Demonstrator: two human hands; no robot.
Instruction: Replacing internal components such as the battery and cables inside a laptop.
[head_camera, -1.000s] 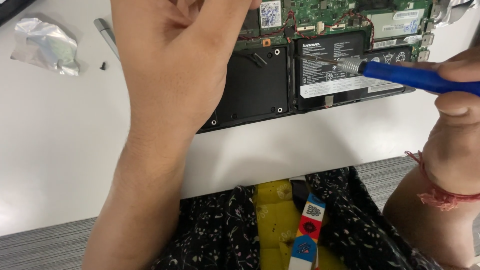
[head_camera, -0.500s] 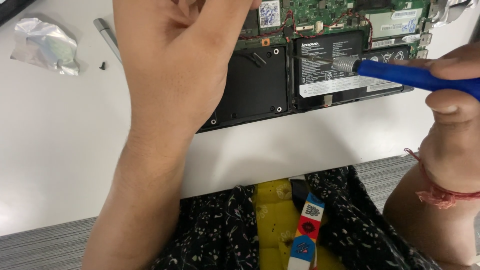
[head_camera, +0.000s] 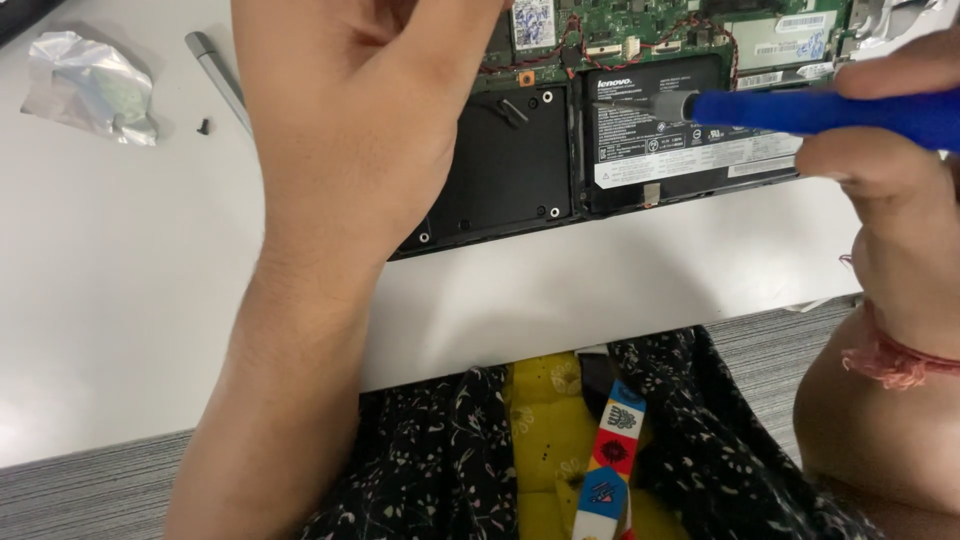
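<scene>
On white worktop (head_camera: 130, 290), opened laptop (head_camera: 510, 170) lies underside up, circuit board and battery (head_camera: 680, 140) exposed; left hand (head_camera: 350, 130) rests over its left part, fingers out of sight, grip cannot be told; right hand (head_camera: 900, 190) fingers closed round blue screwdriver (head_camera: 830, 108), tip at battery's upper edge; loose screw (head_camera: 203, 126), foil bag (head_camera: 90, 85), grey pen (head_camera: 215, 75) lie to left.

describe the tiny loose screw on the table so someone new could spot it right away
Start at the opened laptop lying on the white table, then look past the left hand to the table's far left. There a crumpled silver bag lies beside a grey pen. The screw is the lone small black speck between them.
</scene>
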